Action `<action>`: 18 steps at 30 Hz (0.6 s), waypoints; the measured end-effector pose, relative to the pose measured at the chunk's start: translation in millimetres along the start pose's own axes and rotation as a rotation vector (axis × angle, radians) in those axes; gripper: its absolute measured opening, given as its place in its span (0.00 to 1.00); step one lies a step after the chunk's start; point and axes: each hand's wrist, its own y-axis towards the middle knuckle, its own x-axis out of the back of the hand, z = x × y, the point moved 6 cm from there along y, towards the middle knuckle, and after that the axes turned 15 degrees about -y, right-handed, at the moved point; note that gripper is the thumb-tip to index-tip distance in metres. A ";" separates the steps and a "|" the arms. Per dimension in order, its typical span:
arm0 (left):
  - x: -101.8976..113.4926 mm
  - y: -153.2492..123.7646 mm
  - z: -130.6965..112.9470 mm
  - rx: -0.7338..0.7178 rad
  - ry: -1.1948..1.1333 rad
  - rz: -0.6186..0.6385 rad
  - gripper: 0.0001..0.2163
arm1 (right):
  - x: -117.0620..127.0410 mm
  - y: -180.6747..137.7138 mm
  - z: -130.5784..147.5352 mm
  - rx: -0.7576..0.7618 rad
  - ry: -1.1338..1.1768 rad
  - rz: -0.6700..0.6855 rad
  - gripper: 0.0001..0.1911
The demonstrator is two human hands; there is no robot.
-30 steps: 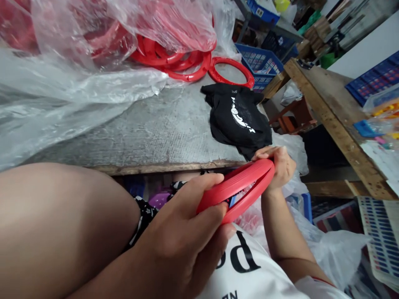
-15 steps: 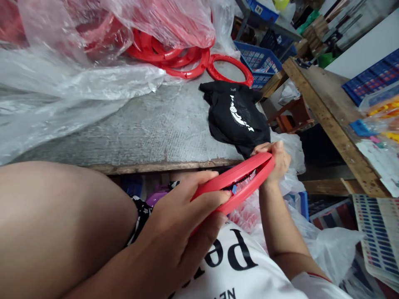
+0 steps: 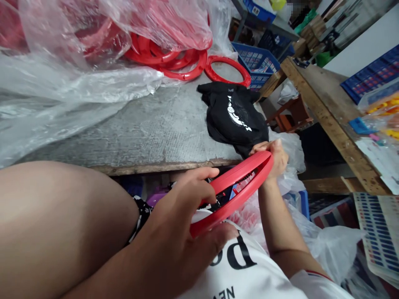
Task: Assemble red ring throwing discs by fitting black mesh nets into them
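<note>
I hold a red plastic ring (image 3: 240, 189) edge-on in front of my white shirt, just below the grey table's front edge (image 3: 162, 166). My left hand (image 3: 183, 224) grips its near end, fingers curled over the rim and thumb under it. My right hand (image 3: 271, 155) pinches the far end, close to a crumpled black cloth (image 3: 233, 116) on the table. More red rings (image 3: 229, 70) lie at the table's far side, some spilling from a clear plastic bag (image 3: 93, 50).
My bare knee (image 3: 62, 216) fills the lower left. A wooden bench (image 3: 327, 108) with coloured small parts stands to the right. Blue crates (image 3: 255, 60) sit behind the table. Plastic bags and printed sheets (image 3: 377, 232) lie on the floor at right.
The ring has tilted so its opening shows wider. My left hand's fingers have shifted along the near rim; my right hand has stayed at the far end.
</note>
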 end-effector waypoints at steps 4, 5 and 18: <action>-1.5 -0.7 -12.3 -0.099 0.140 0.038 0.05 | -1.0 -2.0 1.5 -0.019 -0.017 0.005 0.28; -1.2 -1.1 -15.2 -0.107 0.169 0.033 0.04 | -1.5 -2.8 3.3 -0.023 -0.009 0.000 0.27; 2.7 -21.4 -31.7 -0.105 0.320 -0.048 0.10 | -7.4 -6.5 23.9 -0.048 0.032 0.028 0.27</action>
